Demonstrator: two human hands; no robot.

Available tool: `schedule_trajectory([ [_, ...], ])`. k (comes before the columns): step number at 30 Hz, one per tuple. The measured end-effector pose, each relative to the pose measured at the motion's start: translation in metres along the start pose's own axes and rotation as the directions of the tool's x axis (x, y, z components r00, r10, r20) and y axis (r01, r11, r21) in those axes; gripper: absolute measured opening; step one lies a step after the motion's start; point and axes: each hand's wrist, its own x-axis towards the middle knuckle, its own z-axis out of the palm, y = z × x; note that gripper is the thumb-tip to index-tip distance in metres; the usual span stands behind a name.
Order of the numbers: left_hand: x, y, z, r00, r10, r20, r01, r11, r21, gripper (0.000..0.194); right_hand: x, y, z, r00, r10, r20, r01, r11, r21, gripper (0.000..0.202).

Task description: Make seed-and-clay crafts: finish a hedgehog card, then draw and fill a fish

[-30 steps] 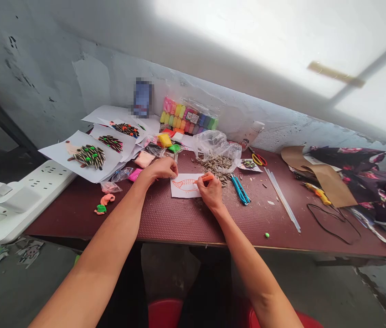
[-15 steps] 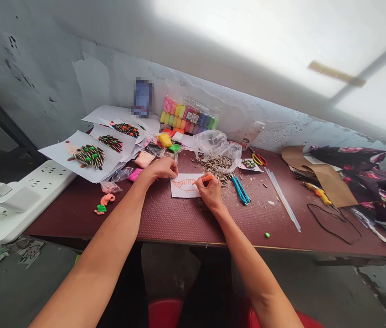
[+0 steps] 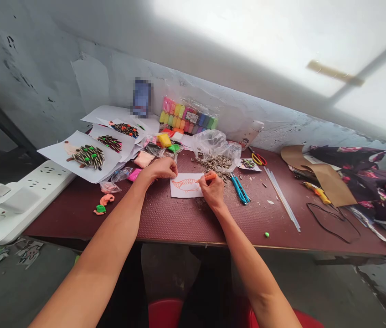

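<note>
A small white sheet of paper (image 3: 182, 193) lies on the tabletop, bearing an orange line drawing of a scaly, curved shape with short legs. My left hand (image 3: 164, 168) is closed at its upper left corner, thumb and finger pinching the edge. In my right hand (image 3: 214, 191) is an orange marker (image 3: 210, 176), mostly covered by the fingers, with its tip on the right part of the drawing. Sunflower seeds (image 3: 215, 162) lie heaped just behind the paper, partly under a clear plastic bag (image 3: 215, 142). A blue utility knife (image 3: 239, 189) rests right of my right hand.
Hedgehog pictures (image 3: 89, 157) made with seeds lie left, near a white power strip (image 3: 25, 200). Packs of coloured clay (image 3: 189, 116) lean on the wall. Scissors (image 3: 258, 158), clear glue sticks (image 3: 282, 199), a yellow glue gun (image 3: 321, 193) and brown cardboard (image 3: 332, 184) lie right.
My right hand has shifted slightly right across the paper with the marker, uncovering more of the drawing. My left hand stays at the corner.
</note>
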Motion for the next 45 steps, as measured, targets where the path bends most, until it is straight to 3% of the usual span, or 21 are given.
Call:
schedule_trajectory([
  [12,0.0003,0.0001,-0.0001,1.000,0.008,0.009,-0.008,1.000,0.014,0.029,-0.0011,0.0027,0.0042,0.997,-0.073,0.022,0.073,0.997,-0.002,0.020],
  [33,0.0001,-0.0009,-0.0011,1.000,0.030,0.005,-0.031,0.999,0.014,0.028,-0.0012,0.0006,0.0021,0.997,-0.051,0.057,0.048,0.998,0.042,0.021],
  [40,0.0008,-0.0012,-0.0005,1.000,0.023,0.007,-0.023,1.000,-0.001,0.028,0.0037,0.0036,-0.0038,0.999,0.021,-0.045,-0.022,1.000,-0.020,0.018],
  [45,0.0012,-0.0014,-0.0005,1.000,0.021,0.010,-0.021,1.000,-0.001,0.028,0.0029,0.0040,-0.0032,1.000,-0.002,-0.022,0.001,0.999,-0.047,0.019],
])
